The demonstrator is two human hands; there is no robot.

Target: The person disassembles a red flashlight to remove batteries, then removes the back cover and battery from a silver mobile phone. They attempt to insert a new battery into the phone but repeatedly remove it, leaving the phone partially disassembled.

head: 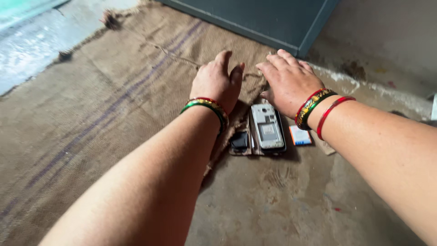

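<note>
My left hand (217,82) lies palm down on the edge of a brown burlap sack (104,100), fingers apart, holding nothing. My right hand (287,81) rests palm down beside it at the sack's ragged edge, also empty. Both wrists wear red, green and gold bangles. Just below the hands lies a phone (268,127) with its back cover off, the inside showing. A small dark part (239,141) lies left of the phone. To the phone's right sits a small flat orange and white battery (300,135).
The sack covers the left of a stained concrete floor (282,200). A dark grey-blue metal box (268,20) stands just beyond the hands. A pale raised ledge (27,41) runs along the far left.
</note>
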